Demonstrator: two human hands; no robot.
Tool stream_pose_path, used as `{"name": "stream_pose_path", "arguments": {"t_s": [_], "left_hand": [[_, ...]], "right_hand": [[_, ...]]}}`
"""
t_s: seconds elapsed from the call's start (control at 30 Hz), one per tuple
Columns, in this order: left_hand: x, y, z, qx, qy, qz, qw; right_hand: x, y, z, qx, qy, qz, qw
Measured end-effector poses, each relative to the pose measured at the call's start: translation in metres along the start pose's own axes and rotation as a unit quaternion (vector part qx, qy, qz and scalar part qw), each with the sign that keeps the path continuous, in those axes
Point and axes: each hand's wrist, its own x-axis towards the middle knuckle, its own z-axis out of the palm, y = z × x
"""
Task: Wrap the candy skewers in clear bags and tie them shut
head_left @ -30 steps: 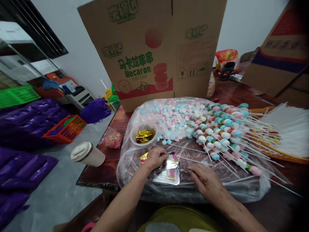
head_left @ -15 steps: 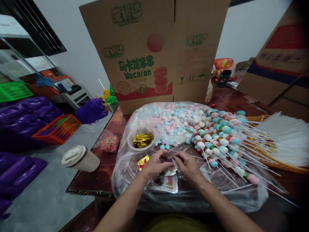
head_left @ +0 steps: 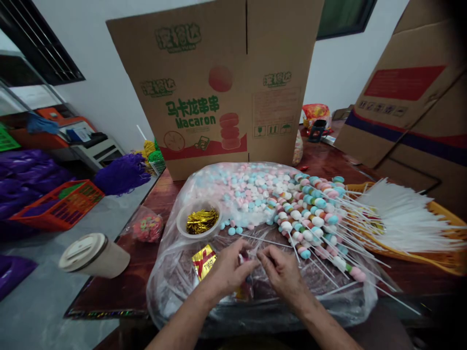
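My left hand [head_left: 231, 267] is closed round a small clear plastic packet [head_left: 245, 290], whose shiny lower end, with gold and pink in it, shows below the fingers. Close beside it, the fingertips of my right hand [head_left: 279, 270] pinch at the packet's upper side; what lies between them is too small to make out. A gold packet with a red X [head_left: 204, 261] lies just left of my left hand. Above it stands a white bowl [head_left: 180, 227] of gold twist ties [head_left: 202, 221]. Skewered marshmallows [head_left: 315, 214] in pastel colours are heaped right of my hands.
A big clear bag of loose marshmallows [head_left: 242, 192] spreads over the table before a tall cardboard box [head_left: 215, 58]. White sticks [head_left: 404, 214] fill an orange basket [head_left: 443, 262] at right. A lidded cup [head_left: 97, 255] stands at the left table edge, near a bag of coloured candy [head_left: 148, 227].
The view has shifted. The silvery flat packets that showed under my hands are out of sight, and a clear packet hangs below my left hand. The gold packet is less covered.
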Motion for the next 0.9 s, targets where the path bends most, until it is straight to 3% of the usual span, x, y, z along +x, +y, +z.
{"name": "stream_pose_path", "arguments": {"t_s": [0.07, 0.13, 0.23, 0.4, 0.5, 0.73, 0.9], "left_hand": [[-0.005, -0.003, 0.007, -0.081, 0.017, -0.044, 0.996], [-0.007, -0.004, 0.008, -0.118, 0.02, -0.047, 0.992], [-0.006, -0.003, 0.001, -0.088, 0.016, -0.008, 0.996], [-0.003, 0.0, -0.017, 0.003, -0.038, 0.035, 0.999], [-0.002, 0.004, -0.018, 0.03, -0.037, 0.016, 0.999], [-0.001, -0.006, 0.002, -0.126, 0.008, -0.05, 0.991], [-0.003, -0.017, -0.002, 0.059, 0.057, 0.132, 0.988]], "right_hand": [[0.001, 0.002, 0.003, 0.01, 0.013, 0.013, 1.0], [0.005, 0.002, 0.003, 0.027, 0.013, 0.032, 0.999], [0.012, -0.001, -0.006, 0.065, -0.015, 0.05, 0.997], [0.016, -0.006, -0.017, 0.141, -0.127, 0.064, 0.98], [0.014, -0.006, -0.012, 0.057, -0.073, 0.046, 0.995], [0.008, 0.002, 0.003, 0.014, -0.004, 0.039, 0.999], [0.008, 0.007, 0.007, 0.015, 0.01, 0.069, 0.997]]}}
